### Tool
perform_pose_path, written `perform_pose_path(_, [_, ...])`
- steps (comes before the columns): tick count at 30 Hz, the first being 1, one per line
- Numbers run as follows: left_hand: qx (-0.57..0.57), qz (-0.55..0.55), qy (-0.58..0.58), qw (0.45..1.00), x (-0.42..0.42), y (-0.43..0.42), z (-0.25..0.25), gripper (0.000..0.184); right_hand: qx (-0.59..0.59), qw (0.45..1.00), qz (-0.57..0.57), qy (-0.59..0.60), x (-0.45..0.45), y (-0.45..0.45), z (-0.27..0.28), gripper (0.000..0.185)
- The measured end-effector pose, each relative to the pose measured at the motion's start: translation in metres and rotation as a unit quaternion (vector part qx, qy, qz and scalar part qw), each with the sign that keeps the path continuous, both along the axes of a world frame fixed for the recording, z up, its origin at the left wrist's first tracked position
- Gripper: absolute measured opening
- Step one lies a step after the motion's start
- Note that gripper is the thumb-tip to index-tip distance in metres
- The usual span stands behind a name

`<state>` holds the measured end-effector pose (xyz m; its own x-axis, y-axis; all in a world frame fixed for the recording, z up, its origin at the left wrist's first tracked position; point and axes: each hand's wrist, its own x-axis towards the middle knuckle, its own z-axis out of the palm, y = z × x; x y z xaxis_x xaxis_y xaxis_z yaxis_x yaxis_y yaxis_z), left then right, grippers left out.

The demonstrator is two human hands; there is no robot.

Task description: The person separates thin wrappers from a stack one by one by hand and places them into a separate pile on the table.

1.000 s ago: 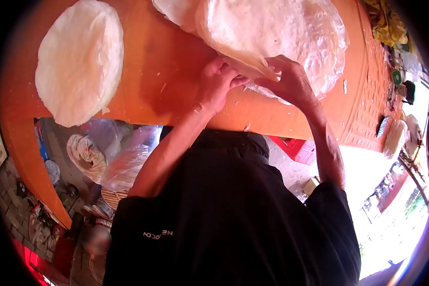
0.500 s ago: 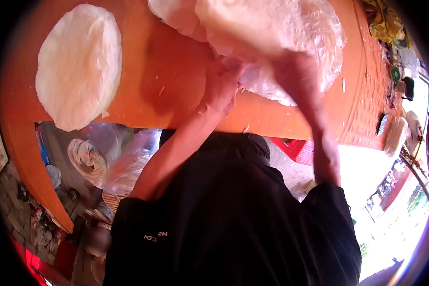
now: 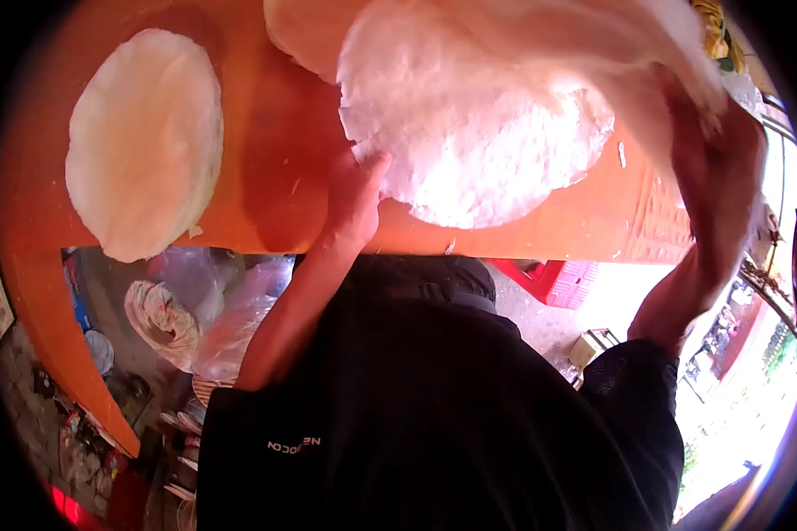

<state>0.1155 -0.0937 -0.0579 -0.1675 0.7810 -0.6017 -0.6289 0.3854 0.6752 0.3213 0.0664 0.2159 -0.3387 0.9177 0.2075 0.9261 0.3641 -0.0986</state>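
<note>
A stack of thin, round, whitish flatbread sheets [image 3: 469, 150] lies on the orange table, its surface shining on the right side. My left hand [image 3: 354, 203] is at the near left edge of this stack, thumb on the rim and the other fingers mostly hidden. Off to the right, my right hand [image 3: 717, 142] is closed on the edge of a lifted flatbread sheet [image 3: 629, 53], which stretches blurred across the top of the view. Another pale oval flatbread pile [image 3: 146, 146] lies apart at the left.
The orange table [image 3: 274, 203] has small scraps on it and an edge close to my body. Below are plastic-wrapped bundles [image 3: 164, 319] at the left and a red crate [image 3: 553, 281] at the right. Bright light comes in at the right.
My right hand has swung right and outward, pulling up a flatbread sheet and uncovering the stack beneath. My left hand has shifted left and slightly down to the stack's edge.
</note>
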Motion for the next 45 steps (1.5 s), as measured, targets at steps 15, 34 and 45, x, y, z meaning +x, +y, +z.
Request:
perform_pose_path(15, [0.029,0.075,-0.001,0.997,-0.027,-0.053,0.004,0.034,0.111,0.990,0.017,-0.087,0.017,0.056,0.042,0.023])
perform_pose_path(34, [0.004,0.001,-0.059,0.998,-0.025,-0.066,0.070,0.025,-0.349,0.887,0.303,-0.003,-0.077,-0.135,-0.177,0.035])
perform_pose_path(45, [0.091,0.018,-0.165,0.982,-0.026,-0.053,0.067,0.041,-0.353,0.894,0.255,0.107,-0.109,-0.107,-0.155,0.037])
